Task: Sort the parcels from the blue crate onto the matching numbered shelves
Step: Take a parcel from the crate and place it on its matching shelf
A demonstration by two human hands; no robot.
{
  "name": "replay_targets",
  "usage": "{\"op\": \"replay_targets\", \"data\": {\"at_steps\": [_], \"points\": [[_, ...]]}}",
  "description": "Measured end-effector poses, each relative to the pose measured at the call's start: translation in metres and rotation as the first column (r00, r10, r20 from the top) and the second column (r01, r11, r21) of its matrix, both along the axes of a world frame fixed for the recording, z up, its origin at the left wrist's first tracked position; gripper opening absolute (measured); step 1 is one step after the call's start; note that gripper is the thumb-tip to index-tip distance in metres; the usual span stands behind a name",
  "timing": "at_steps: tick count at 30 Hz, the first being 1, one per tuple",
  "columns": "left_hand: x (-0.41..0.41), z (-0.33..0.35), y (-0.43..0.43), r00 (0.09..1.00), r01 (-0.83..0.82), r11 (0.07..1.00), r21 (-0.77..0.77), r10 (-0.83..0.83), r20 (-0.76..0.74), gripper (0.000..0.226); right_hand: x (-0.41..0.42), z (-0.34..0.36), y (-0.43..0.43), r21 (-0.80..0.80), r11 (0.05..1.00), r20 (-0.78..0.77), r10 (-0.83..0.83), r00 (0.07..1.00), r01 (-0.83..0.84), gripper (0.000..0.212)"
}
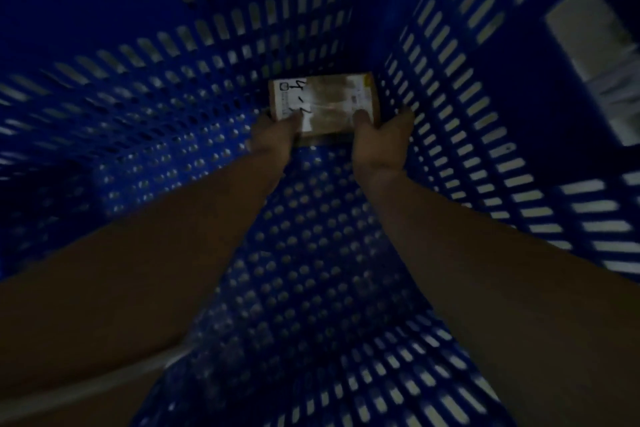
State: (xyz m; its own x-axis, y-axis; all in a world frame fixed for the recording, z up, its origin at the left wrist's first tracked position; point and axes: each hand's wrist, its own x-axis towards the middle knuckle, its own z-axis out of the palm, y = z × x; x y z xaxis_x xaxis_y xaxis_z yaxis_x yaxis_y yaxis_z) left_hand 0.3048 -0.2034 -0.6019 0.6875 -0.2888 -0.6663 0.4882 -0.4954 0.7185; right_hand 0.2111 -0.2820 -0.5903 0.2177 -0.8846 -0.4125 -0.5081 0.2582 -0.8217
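The brown parcel (329, 104), white-labelled, lies on the perforated floor of the blue crate (173, 87), in its far right corner. The left hand (273, 137) and right hand (379, 140) grip its near corners, thumbs on top. It is dim inside, with pale light showing through the slotted walls.

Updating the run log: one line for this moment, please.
left hand: grips parcel | right hand: grips parcel | parcel: inside blue crate

Parcel (322, 104), seemingly in crate (145, 121) corner
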Motion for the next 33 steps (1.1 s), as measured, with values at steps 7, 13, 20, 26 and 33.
{"op": "replay_targets", "data": {"at_steps": [7, 13, 20, 26, 33], "points": [[-0.028, 0.057, 0.048, 0.958, -0.132, 0.984, -0.121, 0.096, -0.269, 0.044, -0.054, 0.044, 0.033, 0.466, 0.881, -0.012, -0.083, 0.996, 0.079, 0.059], [-0.092, 0.159, 0.082, 0.880, -0.212, 0.969, -0.130, 0.131, -0.456, 0.046, -0.080, 0.163, 0.078, 0.656, 0.709, 0.012, -0.353, 0.935, 0.259, 0.074], [-0.120, 0.332, 0.099, 0.903, 0.142, 0.980, -0.137, -0.185, -0.388, 0.099, -0.114, 0.340, 0.079, 0.631, 0.760, 0.094, 0.124, 0.988, -0.156, 0.027], [-0.139, 0.483, 0.076, 0.916, 0.321, 0.918, -0.231, -0.363, -0.169, 0.044, -0.133, 0.500, 0.040, 0.293, 0.838, 0.080, 0.457, 0.886, -0.459, 0.020], [-0.164, 0.659, 0.060, 0.958, 0.285, 0.931, -0.228, -0.271, 0.092, 0.041, -0.144, 0.663, 0.015, -0.001, 0.681, -0.007, 0.732, 0.681, -0.732, 0.033]]}}
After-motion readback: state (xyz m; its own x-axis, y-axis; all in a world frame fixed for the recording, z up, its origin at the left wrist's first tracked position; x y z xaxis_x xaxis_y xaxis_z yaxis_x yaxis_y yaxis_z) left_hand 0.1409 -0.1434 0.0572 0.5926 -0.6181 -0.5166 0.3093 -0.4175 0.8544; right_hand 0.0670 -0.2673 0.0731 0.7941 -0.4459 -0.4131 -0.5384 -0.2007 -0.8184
